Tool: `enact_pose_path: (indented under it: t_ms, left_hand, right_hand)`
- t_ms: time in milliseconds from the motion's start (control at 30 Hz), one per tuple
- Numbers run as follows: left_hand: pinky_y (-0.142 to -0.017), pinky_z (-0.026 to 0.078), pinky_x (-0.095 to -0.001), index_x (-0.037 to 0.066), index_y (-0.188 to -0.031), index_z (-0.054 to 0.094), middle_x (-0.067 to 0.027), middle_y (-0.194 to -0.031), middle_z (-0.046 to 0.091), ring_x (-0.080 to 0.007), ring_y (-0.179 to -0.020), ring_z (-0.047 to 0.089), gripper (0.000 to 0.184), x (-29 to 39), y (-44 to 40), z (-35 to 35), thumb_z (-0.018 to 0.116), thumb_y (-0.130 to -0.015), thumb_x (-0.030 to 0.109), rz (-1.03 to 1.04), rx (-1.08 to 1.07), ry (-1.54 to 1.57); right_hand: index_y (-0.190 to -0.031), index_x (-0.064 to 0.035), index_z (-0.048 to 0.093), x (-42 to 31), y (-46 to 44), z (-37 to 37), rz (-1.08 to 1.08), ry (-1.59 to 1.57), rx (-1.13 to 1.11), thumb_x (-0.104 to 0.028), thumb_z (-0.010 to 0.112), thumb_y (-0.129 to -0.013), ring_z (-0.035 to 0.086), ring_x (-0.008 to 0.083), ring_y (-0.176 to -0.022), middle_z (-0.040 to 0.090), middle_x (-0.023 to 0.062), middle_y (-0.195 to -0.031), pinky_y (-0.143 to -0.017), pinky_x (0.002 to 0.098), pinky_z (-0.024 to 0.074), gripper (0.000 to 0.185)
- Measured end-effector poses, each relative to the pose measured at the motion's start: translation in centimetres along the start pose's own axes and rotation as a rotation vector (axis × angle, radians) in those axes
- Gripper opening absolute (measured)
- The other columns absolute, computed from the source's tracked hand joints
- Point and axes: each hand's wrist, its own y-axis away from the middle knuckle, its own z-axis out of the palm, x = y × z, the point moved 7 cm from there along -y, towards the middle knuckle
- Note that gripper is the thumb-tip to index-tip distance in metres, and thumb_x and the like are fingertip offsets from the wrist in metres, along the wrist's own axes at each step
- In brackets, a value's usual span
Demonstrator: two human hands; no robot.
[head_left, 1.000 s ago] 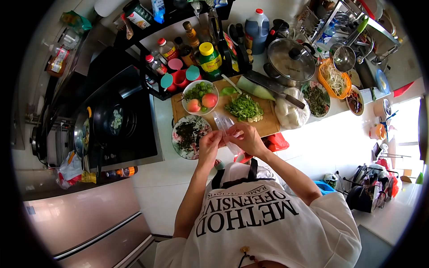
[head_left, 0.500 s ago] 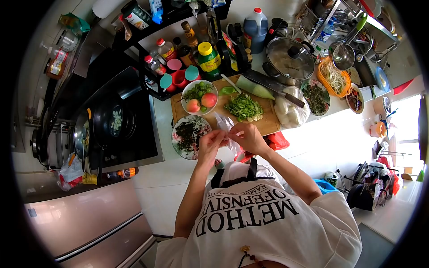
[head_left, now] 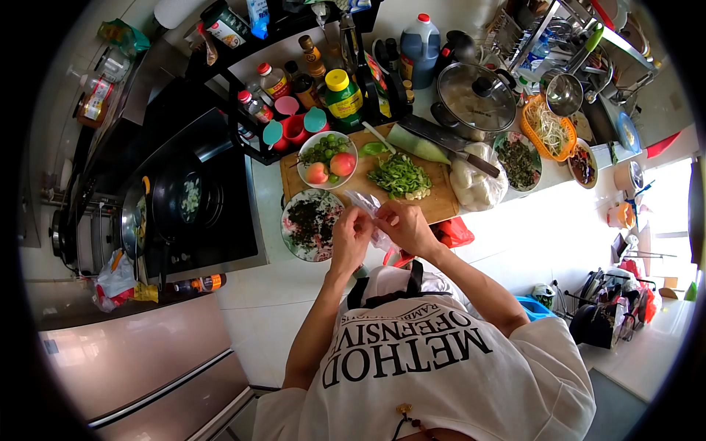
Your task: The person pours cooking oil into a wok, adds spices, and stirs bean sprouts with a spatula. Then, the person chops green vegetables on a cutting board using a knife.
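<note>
A thin clear plastic bag hangs between my hands at the front edge of the counter. My left hand pinches one side of it, beside a patterned plate of dark chopped food and white bits. Close by, my right hand has its fingertips pinched on the other side of the bag. Behind the hands is a wooden cutting board, bearing chopped green vegetables and a white bowl of peaches and grapes.
A cleaver rests by a thick green vegetable and a white plastic bag. Left is a black stove with a wok holding pale pieces. Bottles, a lidded pot and an orange basket of sprouts stand behind.
The upper end of the bag has shifted slightly left and looks more bunched. My left hand has moved a little; both hands keep their pinch.
</note>
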Motion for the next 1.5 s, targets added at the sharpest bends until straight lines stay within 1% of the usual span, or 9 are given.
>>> enact_pose_path:
  t_ms: [133, 233, 600, 867, 1000, 1133, 1333, 1433, 1500]
  left_hand:
    - [-0.060, 0.050, -0.0274, -0.002, -0.088, 0.055, -0.0081, -0.075, 0.061, -0.0154, -0.066, 0.063, 0.009, -0.4, 0.0, 0.1, 0.062, -0.090, 0.005, -0.023, -0.059, 0.003]
    - [-0.063, 0.056, -0.0272, -0.002, -0.091, 0.055, -0.0087, -0.076, 0.064, -0.0155, -0.068, 0.065, 0.016, -1.9, 0.7, 1.4, 0.058, -0.097, 0.012, -0.403, -0.112, 0.402]
    - [-0.066, 0.060, -0.0302, -0.002, -0.088, 0.052, -0.0087, -0.076, 0.061, -0.0173, -0.072, 0.068, 0.015, -1.2, 1.0, 0.8, 0.054, -0.098, 0.007, -0.211, -0.193, 0.264]
    - [-0.054, 0.050, -0.0300, 0.000, -0.072, 0.043, -0.0060, -0.056, 0.049, -0.0145, -0.058, 0.062, 0.021, 0.1, 1.1, -1.5, 0.061, -0.083, -0.005, -0.086, -0.099, -0.073]
    - [-0.050, 0.046, -0.0327, 0.000, -0.071, 0.042, -0.0089, -0.055, 0.047, -0.0172, -0.053, 0.058, 0.022, 0.2, 1.5, -0.8, 0.061, -0.081, -0.004, -0.088, -0.083, -0.095]
    - [-0.051, 0.043, -0.0368, -0.001, -0.073, 0.042, -0.0133, -0.059, 0.050, -0.0255, -0.052, 0.056, 0.020, 1.3, 1.5, -0.6, 0.061, -0.080, -0.004, -0.065, -0.108, -0.194]
    - [-0.054, 0.043, -0.0375, -0.001, -0.075, 0.047, -0.0144, -0.062, 0.051, -0.0253, -0.053, 0.054, 0.016, 3.1, 1.8, -1.2, 0.062, -0.080, -0.002, 0.056, -0.041, -0.286]
    - [-0.054, 0.043, -0.0370, -0.001, -0.075, 0.047, -0.0137, -0.063, 0.054, -0.0263, -0.054, 0.054, 0.017, 2.8, 1.7, -0.9, 0.063, -0.082, -0.001, 0.144, -0.027, -0.292]
    - [-0.055, 0.044, -0.0397, -0.002, -0.076, 0.047, -0.0170, -0.065, 0.054, -0.0336, -0.057, 0.055, 0.017, 2.3, 1.6, -1.1, 0.063, -0.082, -0.001, 0.101, -0.026, -0.272]
  right_hand:
    - [-0.090, 0.0043, 0.064, 0.1, -0.1, 0.0, -0.071, 0.015, -0.042, -0.007, 0.066, -0.083, 0.068, 0.0260, -0.070, 0.067, 0.0164, -0.079, -0.066, 0.0338, 0.0546, 0.013]
    - [-0.086, 0.0040, 0.063, 0.1, -0.1, 0.1, -0.104, -0.004, -0.025, -0.005, 0.063, -0.082, 0.067, 0.0294, -0.068, 0.066, 0.0181, -0.075, -0.062, 0.0354, 0.0534, 0.010]
    - [-0.080, 0.0008, 0.057, -0.6, 0.9, -0.5, -0.246, 0.219, 0.146, -0.003, 0.060, -0.081, 0.064, 0.0356, -0.060, 0.062, 0.0180, -0.066, -0.054, 0.0396, 0.0496, 0.005]
    - [-0.088, -0.0012, 0.058, -3.3, 0.4, -4.1, -0.261, 0.500, 0.191, -0.003, 0.063, -0.077, 0.063, 0.0354, -0.077, 0.063, 0.0177, -0.086, -0.064, 0.0422, 0.0513, 0.012]
    - [-0.085, 0.0023, 0.060, -7.1, 1.2, -2.0, -0.370, 0.171, -0.060, 0.002, 0.064, -0.075, 0.064, 0.0367, -0.083, 0.065, 0.0182, -0.090, -0.071, 0.0433, 0.0521, 0.010]
    - [-0.084, 0.0037, 0.061, -3.2, 0.8, 3.7, -0.347, 0.667, -0.399, 0.003, 0.060, -0.072, 0.063, 0.0372, -0.077, 0.063, 0.0191, -0.081, -0.072, 0.0416, 0.0513, 0.013]
    - [-0.089, -0.0008, 0.067, 2.9, -3.0, 6.9, -0.305, 0.670, -0.342, -0.008, 0.064, -0.074, 0.067, 0.0336, -0.089, 0.069, 0.0145, -0.089, -0.076, 0.0391, 0.0533, 0.017]
    - [-0.086, 0.0004, 0.060, 4.7, -3.7, 7.1, 0.174, 0.596, -0.444, -0.009, 0.059, -0.080, 0.062, 0.0349, -0.093, 0.061, 0.0205, -0.094, -0.075, 0.0439, 0.0498, 0.011]
    - [-0.088, -0.0016, 0.064, 4.9, -4.5, 7.5, -0.114, 0.622, -0.314, -0.011, 0.063, -0.076, 0.066, 0.0330, -0.088, 0.066, 0.0172, -0.088, -0.074, 0.0420, 0.0522, 0.015]
